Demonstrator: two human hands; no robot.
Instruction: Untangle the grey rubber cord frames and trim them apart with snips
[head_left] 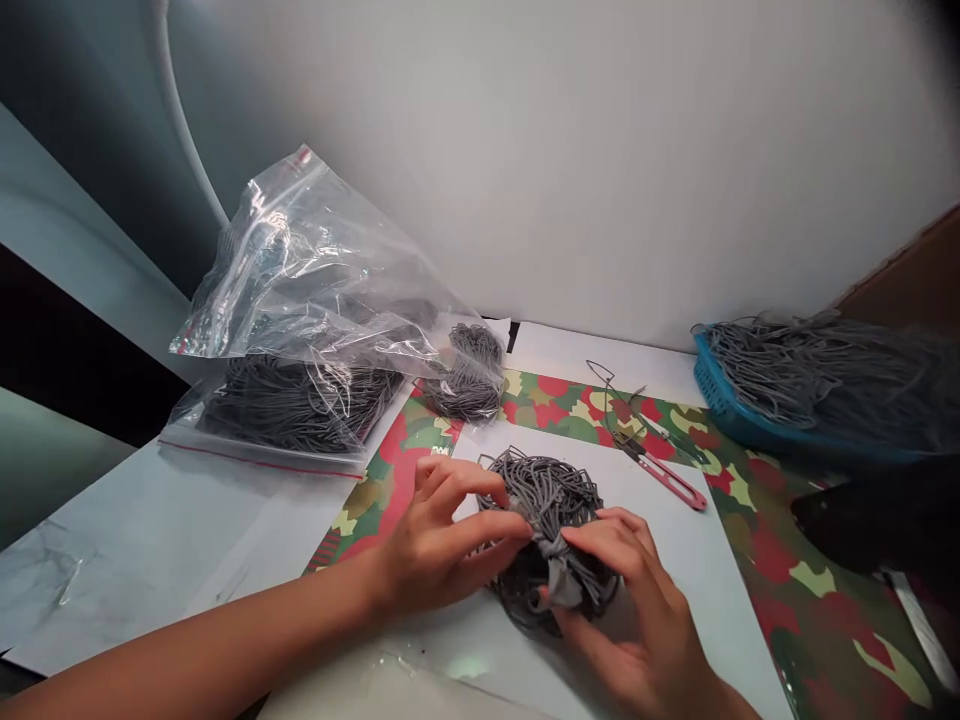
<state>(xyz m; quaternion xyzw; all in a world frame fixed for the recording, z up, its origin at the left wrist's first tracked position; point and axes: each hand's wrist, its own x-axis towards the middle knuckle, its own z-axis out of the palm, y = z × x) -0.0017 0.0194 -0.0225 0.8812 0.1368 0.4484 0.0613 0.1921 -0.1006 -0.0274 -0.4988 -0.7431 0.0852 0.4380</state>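
A bundle of thin grey cords (551, 480) lies on a white sheet in front of me, gathered at its middle by a knotted grey strip (564, 582). My left hand (450, 535) is at the bundle's left side, its thumb and fingertips pinched together beside the knot; a small pale bit shows at the tips. From the right, my right hand (637, 610) closes around the knot and the strip's loose end, with the index finger on top and the thumb below. The underside of the bundle is hidden.
Clear zip bags (300, 270) with more grey cords stand at the left. Behind the bundle lies a smaller cord bundle (472, 375). A red-handled cutter (667, 480) rests on the camouflage-patterned mat (776, 540). At right is a blue basket (724, 405) heaped with cords.
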